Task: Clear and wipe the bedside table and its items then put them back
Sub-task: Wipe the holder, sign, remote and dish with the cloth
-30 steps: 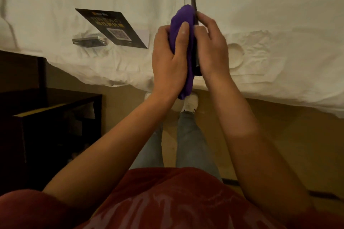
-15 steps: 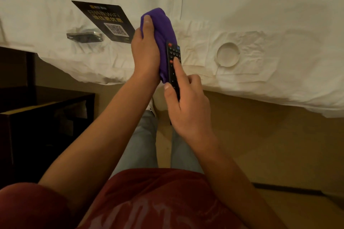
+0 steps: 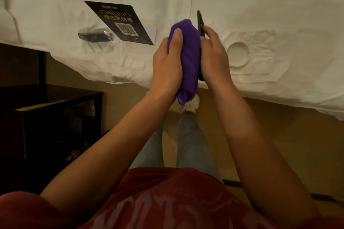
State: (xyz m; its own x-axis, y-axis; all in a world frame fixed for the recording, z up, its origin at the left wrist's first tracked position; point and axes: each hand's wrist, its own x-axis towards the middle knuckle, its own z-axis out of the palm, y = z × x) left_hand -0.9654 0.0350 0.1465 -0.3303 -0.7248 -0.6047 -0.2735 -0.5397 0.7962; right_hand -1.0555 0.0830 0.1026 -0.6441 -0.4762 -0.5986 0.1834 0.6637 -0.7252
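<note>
While the person stands at the bed's edge, both hands are raised together over the sheet.
Left hand: the left hand (image 3: 168, 65) is wrapped tight around a purple cloth (image 3: 188, 57), thumb lying up its front.
Cloth: bunched into a long wad, its tail hanging below the fist at 6 o'clock; it is pressed against the remote.
Right hand: the right hand (image 3: 214, 57) grips a black remote (image 3: 200, 22), fingers curled round its lower half.
Remote: held edge-on and nearly upright, its top sticking out toward 12 o'clock above both hands; only a narrow strip of it shows.
Bed: the white sheet (image 3: 260, 5) fills the upper part of the scene, wrinkled near the edge.
Card: a black card (image 3: 119, 22) with a QR code lies flat on the sheet at 10 o'clock from the hands.
Small block: a clear stand (image 3: 95, 36) lies just beside the card's left edge.
Dish: a round white dish (image 3: 238, 55) sits on the sheet at 3 o'clock, near the right hand.
Bedside table: the dark bedside table (image 3: 55, 102) stands at 8 o'clock, its shelves too dim to read.
</note>
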